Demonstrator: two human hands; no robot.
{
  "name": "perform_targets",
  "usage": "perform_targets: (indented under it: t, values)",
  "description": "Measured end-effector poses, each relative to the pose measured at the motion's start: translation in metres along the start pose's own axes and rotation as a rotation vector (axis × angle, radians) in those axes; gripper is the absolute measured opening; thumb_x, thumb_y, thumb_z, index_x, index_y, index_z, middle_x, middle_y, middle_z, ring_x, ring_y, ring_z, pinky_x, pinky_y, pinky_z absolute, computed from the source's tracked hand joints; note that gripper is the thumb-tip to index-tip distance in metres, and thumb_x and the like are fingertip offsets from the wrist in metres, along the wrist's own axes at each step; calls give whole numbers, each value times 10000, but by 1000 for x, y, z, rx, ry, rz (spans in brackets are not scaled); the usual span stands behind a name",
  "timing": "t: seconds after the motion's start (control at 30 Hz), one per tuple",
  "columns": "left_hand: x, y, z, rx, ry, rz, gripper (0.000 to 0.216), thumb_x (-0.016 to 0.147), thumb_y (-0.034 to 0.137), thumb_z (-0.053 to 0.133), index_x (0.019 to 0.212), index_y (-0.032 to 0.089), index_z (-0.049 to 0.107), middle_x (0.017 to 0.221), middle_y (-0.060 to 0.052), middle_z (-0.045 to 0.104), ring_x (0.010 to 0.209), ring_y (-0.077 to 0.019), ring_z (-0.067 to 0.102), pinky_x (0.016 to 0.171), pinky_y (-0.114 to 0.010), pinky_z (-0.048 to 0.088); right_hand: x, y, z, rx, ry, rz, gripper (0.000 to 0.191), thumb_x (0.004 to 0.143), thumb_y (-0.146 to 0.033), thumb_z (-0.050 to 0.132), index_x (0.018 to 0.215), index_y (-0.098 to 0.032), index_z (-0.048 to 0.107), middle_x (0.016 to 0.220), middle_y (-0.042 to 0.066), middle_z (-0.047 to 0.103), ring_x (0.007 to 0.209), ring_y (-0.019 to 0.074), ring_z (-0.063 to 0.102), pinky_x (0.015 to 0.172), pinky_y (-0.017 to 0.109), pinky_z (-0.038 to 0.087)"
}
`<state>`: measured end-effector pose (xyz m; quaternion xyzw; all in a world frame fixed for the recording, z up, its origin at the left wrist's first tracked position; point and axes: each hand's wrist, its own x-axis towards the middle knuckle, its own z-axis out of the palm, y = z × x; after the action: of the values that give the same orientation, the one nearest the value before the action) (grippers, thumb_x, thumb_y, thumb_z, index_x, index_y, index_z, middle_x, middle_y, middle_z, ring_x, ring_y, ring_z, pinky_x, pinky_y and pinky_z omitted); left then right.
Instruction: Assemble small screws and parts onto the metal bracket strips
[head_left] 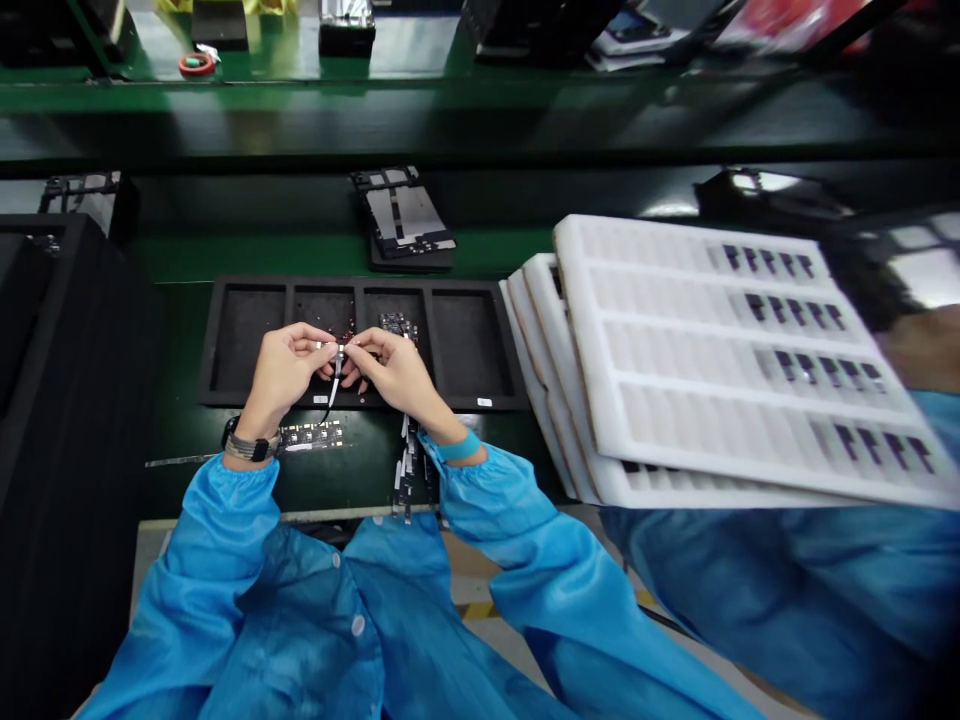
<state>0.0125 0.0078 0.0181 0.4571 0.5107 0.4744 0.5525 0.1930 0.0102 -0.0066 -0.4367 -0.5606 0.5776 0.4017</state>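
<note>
My left hand (289, 372) and my right hand (397, 378) meet over a black compartment tray (469, 345). Both pinch the upper end of a small flex cable (334, 390), whose tail hangs down between them. Tiny red parts (348, 328) lie in the compartment behind my fingertips. Small circuit boards (394, 322) sit in the compartment to the right, partly hidden by my right hand. Beside my left wrist, a strip of small components (311, 435) lies on the green bench. More dark flex strips (406, 470) lie near my right wrist at the bench's front edge.
Stacked white trays (622, 345) holding black parts lean at the right, near a co-worker's blurred hand (926, 345). A tall black foam stack (82, 420) stands left. Phone frames (405, 215) rest behind the tray. The raised shelf (270, 105) carries a red ring (196, 65).
</note>
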Motion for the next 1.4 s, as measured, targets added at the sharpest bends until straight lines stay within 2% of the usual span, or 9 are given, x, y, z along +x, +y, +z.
perform_targets:
  t: [0.2, 0.43, 0.63, 0.77, 0.9, 1.0, 1.17, 1.3, 1.4]
  values:
    - [-1, 0, 1, 13, -1, -9, 213, 734, 240, 917, 832, 128, 764, 608, -27, 702, 556, -150, 665, 570, -264, 556, -1, 1, -3, -157, 56, -52, 449, 943, -651, 690, 930, -208, 621, 688, -16, 674, 433, 105, 587, 397, 223, 450]
    - [0, 2, -2, -39, 2, -3, 132, 756, 173, 869, 831, 129, 769, 631, -35, 711, 574, -149, 667, 576, -259, 548, 0, -6, -6, -84, 121, -66, 485, 841, -677, 788, 896, -205, 695, 737, 11, 658, 588, 151, 585, 441, 262, 494]
    - [2, 17, -32, -311, 84, 25, 133, 745, 121, 865, 799, 157, 749, 753, -30, 729, 586, -90, 598, 483, -183, 413, 6, -10, -23, -122, 270, -125, 398, 872, -578, 777, 820, -192, 695, 660, -26, 574, 579, 111, 462, 559, 268, 399]
    - [2, 29, -67, -580, 182, 68, 182, 800, 52, 815, 893, 191, 745, 863, -19, 740, 652, -78, 633, 527, -163, 465, 24, -22, -33, -320, 128, -157, 279, 859, -425, 784, 759, -175, 713, 689, -4, 622, 647, 131, 515, 655, 293, 418]
    - [2, 33, -89, -701, 225, 121, 162, 925, 81, 737, 982, 232, 745, 911, -9, 746, 720, -79, 681, 615, -156, 532, 63, -31, -26, -587, -18, -135, 83, 856, -233, 747, 872, -157, 775, 724, 9, 676, 702, 162, 598, 714, 307, 442]
    - [2, 32, -95, -726, 275, 134, 145, 976, 104, 687, 1000, 236, 745, 899, -10, 745, 753, -84, 695, 645, -153, 542, 94, -32, -8, -835, -66, -46, 100, 852, -173, 770, 947, -155, 795, 883, 55, 766, 824, 197, 673, 775, 310, 470]
    - [5, 27, -98, -639, 336, 125, 151, 948, 88, 690, 923, 233, 720, 888, -10, 738, 775, -91, 687, 681, -180, 529, 116, -27, 28, -1124, -82, 111, 128, 951, -249, 775, 1048, -167, 787, 1166, 154, 798, 1086, 291, 722, 886, 334, 506]
    - [7, 23, -99, -582, 307, 121, 134, 870, 118, 767, 907, 222, 691, 882, -10, 726, 752, -97, 663, 660, -197, 494, 116, -26, 40, -1153, -103, 120, 56, 954, -148, 731, 981, -146, 780, 1171, 216, 796, 1090, 331, 747, 884, 342, 512]
    - [7, 21, -96, -593, 323, 92, 170, 822, 106, 770, 933, 214, 699, 878, -13, 719, 708, -92, 624, 609, -198, 440, 110, -28, 35, -1126, -130, 86, 99, 976, -126, 686, 1034, -136, 765, 1086, 191, 815, 1033, 290, 759, 856, 311, 508]
